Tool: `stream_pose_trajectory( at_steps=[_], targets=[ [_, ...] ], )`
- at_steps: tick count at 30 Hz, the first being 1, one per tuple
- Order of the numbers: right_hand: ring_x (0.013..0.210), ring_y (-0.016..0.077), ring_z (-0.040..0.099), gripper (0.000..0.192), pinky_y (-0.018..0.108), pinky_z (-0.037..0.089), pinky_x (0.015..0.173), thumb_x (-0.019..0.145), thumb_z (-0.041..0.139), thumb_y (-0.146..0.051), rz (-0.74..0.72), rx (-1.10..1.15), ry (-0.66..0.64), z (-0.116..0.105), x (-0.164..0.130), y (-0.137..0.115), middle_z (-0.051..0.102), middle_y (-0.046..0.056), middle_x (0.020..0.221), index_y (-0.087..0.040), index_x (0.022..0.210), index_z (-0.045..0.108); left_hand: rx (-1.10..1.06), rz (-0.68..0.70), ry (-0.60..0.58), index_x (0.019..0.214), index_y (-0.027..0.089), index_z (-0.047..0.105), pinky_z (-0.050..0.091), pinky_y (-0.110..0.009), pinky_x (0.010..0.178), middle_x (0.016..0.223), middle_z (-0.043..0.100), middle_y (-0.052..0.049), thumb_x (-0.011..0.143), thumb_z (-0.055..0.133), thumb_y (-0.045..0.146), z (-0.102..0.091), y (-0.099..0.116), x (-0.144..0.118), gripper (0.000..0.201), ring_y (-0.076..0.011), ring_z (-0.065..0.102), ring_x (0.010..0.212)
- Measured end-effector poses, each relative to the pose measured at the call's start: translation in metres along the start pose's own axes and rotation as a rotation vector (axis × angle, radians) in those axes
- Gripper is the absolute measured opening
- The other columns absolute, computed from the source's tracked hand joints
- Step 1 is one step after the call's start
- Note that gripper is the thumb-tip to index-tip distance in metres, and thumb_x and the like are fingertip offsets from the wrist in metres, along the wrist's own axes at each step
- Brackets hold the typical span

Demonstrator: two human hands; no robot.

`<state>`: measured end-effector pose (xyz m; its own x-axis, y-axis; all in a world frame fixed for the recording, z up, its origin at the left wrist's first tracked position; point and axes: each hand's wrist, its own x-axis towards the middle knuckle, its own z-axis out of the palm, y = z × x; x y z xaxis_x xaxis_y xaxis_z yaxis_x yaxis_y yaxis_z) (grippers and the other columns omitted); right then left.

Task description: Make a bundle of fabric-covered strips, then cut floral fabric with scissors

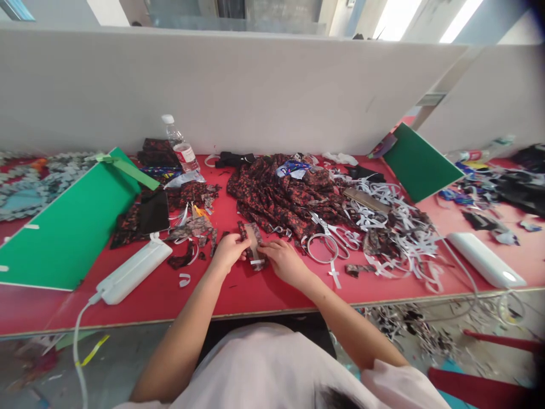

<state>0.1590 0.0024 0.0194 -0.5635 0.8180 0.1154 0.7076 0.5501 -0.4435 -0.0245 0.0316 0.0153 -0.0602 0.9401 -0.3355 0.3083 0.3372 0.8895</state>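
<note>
i see the red table [264,295] running left to right, a green board [72,227] far left, a patterned fabric heap [289,199] just beyond my hands, scissors [336,233] to its right. near centre, my left hand [227,250] and right hand [283,261] are both pinched on a small fabric strip [254,245] lying on the table between them.
</note>
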Motion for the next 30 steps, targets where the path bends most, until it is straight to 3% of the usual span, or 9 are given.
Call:
stream_pose_trajectory(
  at_steps=[3, 7, 10, 13, 17, 20, 22, 27, 30],
  targets=[
    [0.111, 0.0166, 0.049, 0.038, 0.034, 0.037, 0.095, 0.085, 0.039, -0.008, 0.021, 0.205, 0.097, -0.002, -0.001, 0.004, 0.058, 0.008, 0.119, -0.020, 0.117, 0.057, -0.156, -0.017, -0.022, 0.075, 0.014, 0.057, 0.043, -0.020, 0.040, 0.057, 0.058, 0.001, 0.067, 0.065, 0.028, 0.001, 0.005, 0.001, 0.019, -0.0086, 0.050, 0.041],
    [0.098, 0.0167, 0.057, 0.037, 0.033, 0.044, 0.086, 0.086, 0.048, -0.030, 0.347, 0.720, 0.365, -0.006, -0.002, 0.007, 0.061, 0.009, 0.111, -0.019, 0.120, 0.050, -0.370, 0.006, 0.021, 0.090, 0.018, 0.051, 0.050, -0.021, 0.050, 0.069, 0.061, 0.002, 0.070, 0.061, 0.030, 0.003, 0.013, -0.011, 0.025, -0.0081, 0.058, 0.051],
    [0.080, 0.0149, 0.061, 0.047, 0.028, 0.048, 0.072, 0.077, 0.059, -0.037, 0.515, 1.157, 0.342, -0.006, 0.002, 0.007, 0.064, 0.006, 0.093, -0.018, 0.118, 0.047, -0.578, 0.015, 0.034, 0.092, 0.020, 0.051, 0.053, -0.022, 0.058, 0.077, 0.064, 0.002, 0.068, 0.065, 0.029, 0.012, 0.016, -0.023, 0.029, -0.0092, 0.062, 0.059],
    [0.066, 0.0113, 0.057, 0.049, 0.024, 0.045, 0.064, 0.067, 0.068, -0.035, 0.555, 1.350, 0.378, -0.009, 0.009, 0.010, 0.060, -0.001, 0.075, -0.018, 0.109, 0.050, -0.749, -0.024, -0.022, 0.090, 0.017, 0.056, 0.054, -0.027, 0.066, 0.080, 0.067, -0.001, 0.065, 0.070, 0.024, 0.020, 0.015, -0.035, 0.030, -0.0133, 0.065, 0.066],
    [0.063, 0.0089, 0.054, 0.047, 0.023, 0.043, 0.066, 0.062, 0.071, -0.028, 0.446, 1.363, 0.384, -0.024, 0.013, 0.018, 0.056, -0.006, 0.068, -0.019, 0.102, 0.048, -0.929, -0.093, -0.262, 0.098, 0.016, 0.061, 0.047, -0.038, 0.090, 0.096, 0.069, -0.007, 0.067, 0.070, 0.031, 0.006, 0.009, -0.043, 0.035, -0.0210, 0.064, 0.093],
    [0.059, 0.0080, 0.053, 0.047, 0.022, 0.041, 0.061, 0.064, 0.070, -0.024, 0.352, 1.297, 0.220, -0.042, 0.011, 0.024, 0.055, -0.007, 0.066, -0.019, 0.104, 0.046, -0.927, -0.222, -0.523, 0.100, 0.012, 0.063, 0.045, -0.047, 0.088, 0.104, 0.067, -0.016, 0.067, 0.052, 0.069, -0.017, 0.004, -0.041, 0.067, -0.0313, 0.059, 0.104],
    [0.060, 0.0086, 0.054, 0.049, 0.022, 0.042, 0.060, 0.066, 0.068, -0.023, 0.284, 1.244, 0.073, -0.052, 0.010, 0.025, 0.056, -0.006, 0.068, -0.018, 0.109, 0.044, -0.813, -0.246, -0.604, 0.096, 0.012, 0.065, 0.048, -0.044, 0.080, 0.096, 0.069, -0.018, 0.063, 0.047, 0.076, -0.027, 0.004, -0.038, 0.075, -0.0326, 0.061, 0.098],
    [0.067, 0.0108, 0.059, 0.050, 0.024, 0.045, 0.064, 0.072, 0.064, -0.020, 0.125, 1.003, -0.201, -0.064, 0.014, 0.020, 0.060, -0.003, 0.073, -0.017, 0.117, 0.043, -0.510, -0.229, -0.782, 0.093, 0.014, 0.067, 0.047, -0.028, 0.065, 0.090, 0.070, -0.012, 0.060, 0.073, 0.044, -0.018, 0.021, -0.031, 0.045, -0.0224, 0.066, 0.077],
    [0.068, 0.0109, 0.059, 0.045, 0.025, 0.046, 0.066, 0.074, 0.061, -0.020, 0.116, 0.864, -0.205, -0.065, 0.019, 0.019, 0.062, -0.002, 0.075, -0.017, 0.116, 0.046, -0.466, -0.163, -0.674, 0.091, 0.015, 0.065, 0.045, -0.022, 0.062, 0.085, 0.070, -0.006, 0.059, 0.076, 0.027, -0.002, 0.029, -0.032, 0.035, -0.0157, 0.064, 0.070]
  ],
)
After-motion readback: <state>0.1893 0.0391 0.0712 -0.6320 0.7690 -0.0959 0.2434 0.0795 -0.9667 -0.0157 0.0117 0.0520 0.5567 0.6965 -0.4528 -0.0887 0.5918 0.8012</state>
